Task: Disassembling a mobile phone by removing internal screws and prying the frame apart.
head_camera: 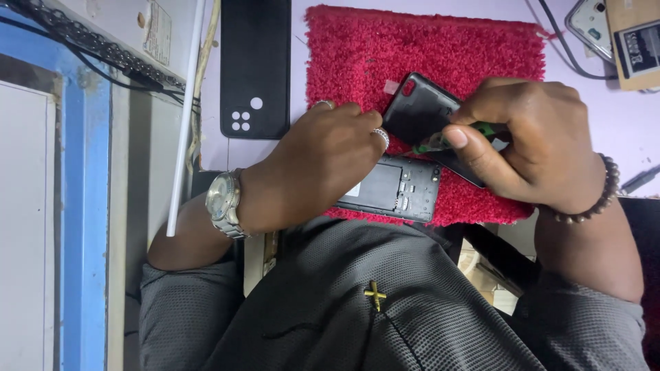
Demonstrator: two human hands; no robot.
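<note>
1. In the middle of the frame a phone [395,189] lies on a fluffy red mat [426,48]. Its back is already off, so its dark insides show.
2. The left hand [320,161] lies flat on the phone and presses it down. Its fingers are bent over the phone's top edge. It wears rings, and a silver watch [223,203] sits on the wrist.
3. The black back cover [419,113] is lifted and tilted, just above the phone, right of the middle.
4. The right hand [533,144] is curled shut around the cover and a small green tool [440,142]. The thumb pins the tool down. The tool's tip points at the spot where cover and phone meet.
5. So the opening part looks mostly done. I cannot tell if the cover is fully free at the covered edge.
6. Nothing inside the phone looks taken out yet.
7. A black phone case [254,65] lies on the worktop [619,117] in the upper left, apart from the hands.
</note>
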